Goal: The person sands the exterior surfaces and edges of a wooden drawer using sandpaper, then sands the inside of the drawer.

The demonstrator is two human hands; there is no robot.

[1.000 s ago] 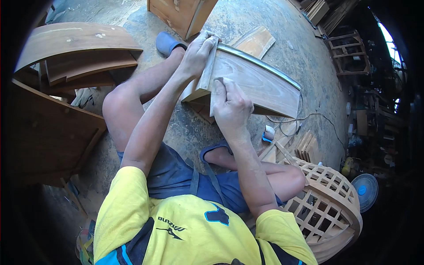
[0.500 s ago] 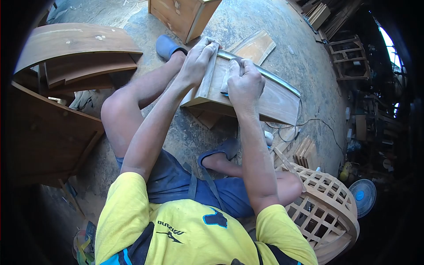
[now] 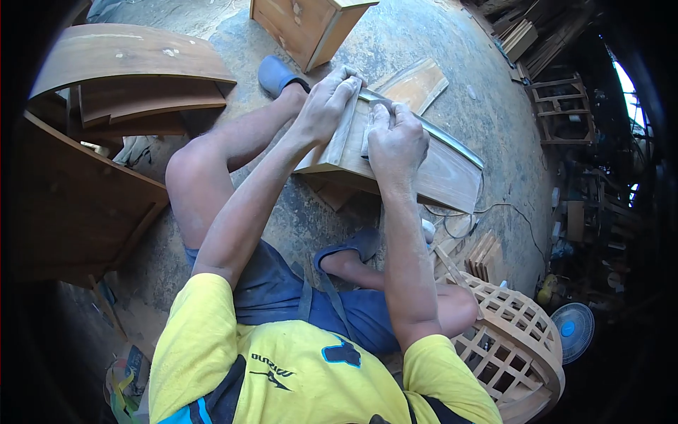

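In front of me, a pale wooden drawer point(image 3: 448, 177) lies on its side, with a metal runner point(image 3: 452, 145) along its far edge. My left hand point(image 3: 328, 106) is closed over the top end of the drawer's front panel point(image 3: 344, 131). Inside the angle beside that panel, my right hand point(image 3: 397, 145) pinches a folded grey piece, which looks like sandpaper point(image 3: 366, 138), against the drawer's side. Much of the piece is hidden by the fingers. Both hands are dusty.
A curved brown wooden cabinet point(image 3: 92, 191) stands at left, and another wooden box point(image 3: 304, 28) ahead. Offcut boards point(image 3: 420, 81) lie beyond the drawer. At right are a lattice wooden piece point(image 3: 512, 339), a cable point(image 3: 519, 207), stacked wood point(image 3: 485, 258) and a fan point(image 3: 572, 331).
The view has shifted slightly, so most things sit a little differently in it. My right hand has turned slightly at the drawer's side; my left keeps its hold on the front panel.
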